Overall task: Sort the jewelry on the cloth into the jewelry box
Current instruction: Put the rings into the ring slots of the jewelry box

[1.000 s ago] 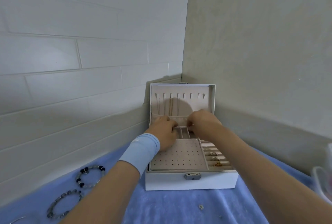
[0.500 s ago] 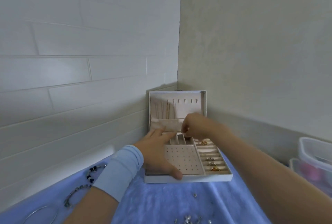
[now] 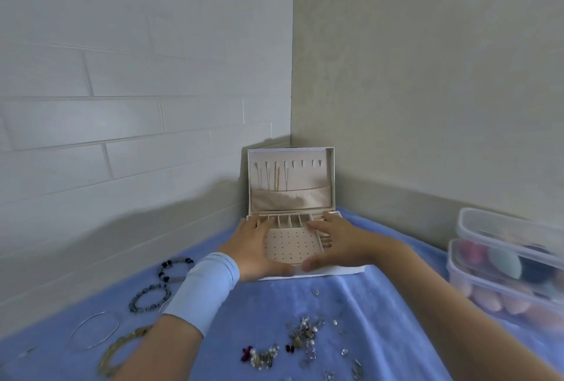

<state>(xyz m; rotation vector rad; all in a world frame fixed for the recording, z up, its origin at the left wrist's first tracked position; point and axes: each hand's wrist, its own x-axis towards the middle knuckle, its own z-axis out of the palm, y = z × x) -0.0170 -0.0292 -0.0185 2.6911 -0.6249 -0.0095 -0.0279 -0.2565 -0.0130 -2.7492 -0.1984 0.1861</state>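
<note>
The white jewelry box (image 3: 335, 271) stands open in the corner on the blue cloth (image 3: 351, 298), with several thin chains (image 3: 276, 179) hanging inside its lid. My left hand (image 3: 253, 246) lies over the box's left side with straight fingers and its thumb along the front edge. My right hand (image 3: 338, 240) rests the same way over the right side and covers the ring rolls. On the cloth lie two beaded bracelets (image 3: 175, 267) (image 3: 149, 296), a thin silver bangle (image 3: 94, 335), a gold bracelet (image 3: 122, 350) and a heap of small earrings (image 3: 305, 335).
Two stacked clear plastic containers (image 3: 503, 258) with coloured items stand at the right edge. White tiled wall on the left and a beige wall on the right close in behind the box.
My right hand has come down from the rear compartments onto the box's right side. My left hand stays on the left side. The view has pulled back, showing more of the cloth.
</note>
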